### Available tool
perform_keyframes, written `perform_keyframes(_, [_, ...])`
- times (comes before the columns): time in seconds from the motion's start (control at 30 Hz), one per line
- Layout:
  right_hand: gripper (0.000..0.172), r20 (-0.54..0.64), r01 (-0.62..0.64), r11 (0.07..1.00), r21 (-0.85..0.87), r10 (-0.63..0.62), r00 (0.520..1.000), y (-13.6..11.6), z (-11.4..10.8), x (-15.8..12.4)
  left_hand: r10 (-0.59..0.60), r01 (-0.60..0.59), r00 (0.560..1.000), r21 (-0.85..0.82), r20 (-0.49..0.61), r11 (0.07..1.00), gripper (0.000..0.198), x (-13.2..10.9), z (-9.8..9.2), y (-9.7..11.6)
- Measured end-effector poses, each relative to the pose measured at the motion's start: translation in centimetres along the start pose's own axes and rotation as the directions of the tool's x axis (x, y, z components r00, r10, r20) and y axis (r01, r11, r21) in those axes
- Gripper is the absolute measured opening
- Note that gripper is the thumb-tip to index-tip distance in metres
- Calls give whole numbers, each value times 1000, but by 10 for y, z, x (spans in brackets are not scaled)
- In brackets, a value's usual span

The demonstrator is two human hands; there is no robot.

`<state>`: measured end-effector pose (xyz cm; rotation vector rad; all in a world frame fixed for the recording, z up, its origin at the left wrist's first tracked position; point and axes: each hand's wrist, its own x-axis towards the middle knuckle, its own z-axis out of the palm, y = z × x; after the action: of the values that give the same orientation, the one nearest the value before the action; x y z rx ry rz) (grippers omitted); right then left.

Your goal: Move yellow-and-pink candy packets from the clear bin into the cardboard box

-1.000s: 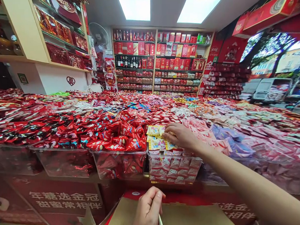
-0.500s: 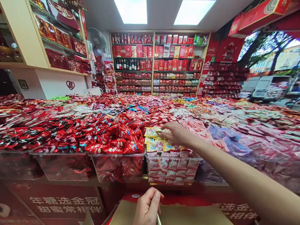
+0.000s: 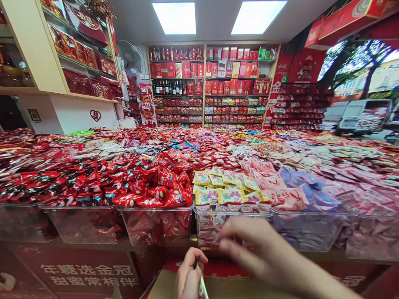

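Note:
My left hand (image 3: 190, 278) is low in the middle, over an open cardboard box, its fingers wrapped round a thin whitish-yellow snack packet (image 3: 202, 293). My right hand (image 3: 255, 252), blurred by motion, hangs in front of a clear bin (image 3: 232, 214). A gap shows between its thumb and forefinger, with nothing visible in them. Behind it, that bin is filled with pink-and-white cat-face packets, topped by rows of yellow-and-white packets (image 3: 232, 195) lying flat. Neither hand touches them.
Clear bins of red packets (image 3: 156, 225) stand to the left, and bins of pink and lilac packets (image 3: 309, 193) to the right. The cardboard box (image 3: 161, 288) is below my hands. Shelves of bottles and red boxes (image 3: 183, 69) line the back wall.
My right hand has left the yellow packets and come down and back toward my left hand. My left hand has tilted, showing more of the packet it holds.

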<state>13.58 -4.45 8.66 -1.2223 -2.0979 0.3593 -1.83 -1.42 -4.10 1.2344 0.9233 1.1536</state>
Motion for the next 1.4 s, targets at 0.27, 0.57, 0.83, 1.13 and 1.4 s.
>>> perform_keyframes(0.27, [29,-1,-382,711,590,474,881,32,111,-59,116,-115,993,27,-38,993,21,-1,6,11])
perform_keyframes(0.57, [27,-60,-287,420,861,644,763,41,96,-61,1,-27,963,94,270,995,15,-4,9,12])
perform_keyframes(0.83, [25,-121,-266,454,850,661,741,34,96,-61,41,-83,924,94,380,992,20,-6,11,13])
perform_keyframes(1.13, [22,-151,-297,564,771,615,774,33,94,-67,87,-119,955,94,285,988,24,-9,12,13])
perform_keyframes(1.4, [23,-135,-327,582,745,611,780,34,101,-69,97,-85,975,-69,201,994,42,-9,15,13])
